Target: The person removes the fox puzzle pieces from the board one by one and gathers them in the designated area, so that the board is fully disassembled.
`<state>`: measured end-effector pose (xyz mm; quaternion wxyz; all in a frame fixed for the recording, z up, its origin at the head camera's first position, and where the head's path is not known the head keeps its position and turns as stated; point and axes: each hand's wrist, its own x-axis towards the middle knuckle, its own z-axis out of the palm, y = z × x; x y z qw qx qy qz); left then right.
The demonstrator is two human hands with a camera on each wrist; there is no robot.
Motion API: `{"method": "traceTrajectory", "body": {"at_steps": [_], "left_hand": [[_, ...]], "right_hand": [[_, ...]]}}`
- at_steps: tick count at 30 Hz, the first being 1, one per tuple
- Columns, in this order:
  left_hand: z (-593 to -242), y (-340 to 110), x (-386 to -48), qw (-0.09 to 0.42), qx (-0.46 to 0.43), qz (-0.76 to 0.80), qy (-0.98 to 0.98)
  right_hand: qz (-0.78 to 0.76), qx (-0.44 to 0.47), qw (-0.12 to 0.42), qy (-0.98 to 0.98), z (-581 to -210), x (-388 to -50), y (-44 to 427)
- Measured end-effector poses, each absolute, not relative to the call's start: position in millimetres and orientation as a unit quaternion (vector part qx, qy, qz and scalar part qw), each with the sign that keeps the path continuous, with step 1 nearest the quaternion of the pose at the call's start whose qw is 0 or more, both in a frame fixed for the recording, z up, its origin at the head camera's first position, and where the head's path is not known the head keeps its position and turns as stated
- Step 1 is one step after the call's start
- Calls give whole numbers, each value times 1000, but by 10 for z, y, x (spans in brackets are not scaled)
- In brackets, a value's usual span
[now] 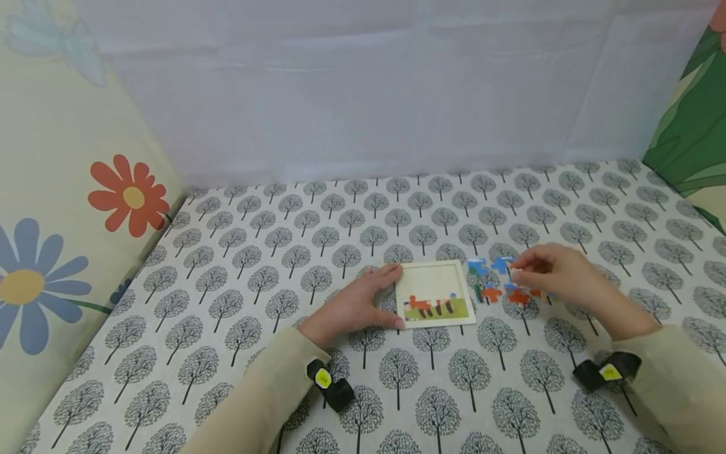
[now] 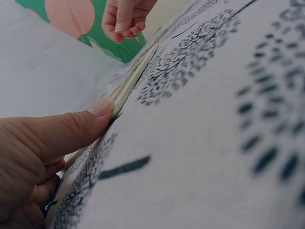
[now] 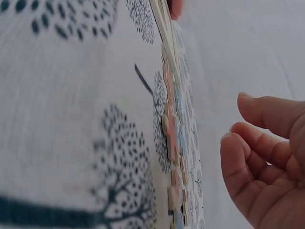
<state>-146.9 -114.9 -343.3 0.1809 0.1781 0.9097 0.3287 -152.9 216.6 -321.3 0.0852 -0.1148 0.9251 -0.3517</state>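
A small jigsaw puzzle tray [image 1: 435, 325] with a pale raised border lies on the tree-print cloth. Fitted pieces [image 1: 433, 309] fill its lower part with green and orange; the upper part shows bare cream backing. My left hand [image 1: 354, 302] grips the tray's left side, thumb at the near corner and fingers at the far corner. In the left wrist view the thumb presses on the tray's edge [image 2: 136, 71]. My right hand [image 1: 558, 277] hovers over loose jigsaw pieces [image 1: 517, 294], its fingers loosely bent. No piece shows between thumb and fingers in the right wrist view.
Several loose blue and orange pieces [image 3: 171, 129] lie flat just right of the tray. White cloth [image 1: 397, 94] hangs behind the table, and flower-painted panels [image 1: 62, 189] stand at both sides. A black strap with a camera [image 1: 331, 384] sits on each wrist.
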Motion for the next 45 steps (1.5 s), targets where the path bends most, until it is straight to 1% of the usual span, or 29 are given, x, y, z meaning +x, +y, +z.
{"method": "traceTrajectory", "body": {"at_steps": [11,23,26,35,45], "left_hand": [[-3455,-1154,-1475,178,181,325,911],[-3458,-1158,-1468,179,175,330,910],[-3455,-1156,-1460,180,173,331,910],[-3460,-1154,-1465,180,174,331,910],[-3438,-1155,-1464,181,174,327,911]], "right_hand": [[-370,-152,65,914,-3196,-1482,2010],[-403,-167,90,895,-3179,-1446,1791],[-404,-168,103,893,-3191,-1454,1732],[-384,-205,96,895,-3230,-1475,1592],[-362,-214,115,900,-3245,-1500,1452]]}}
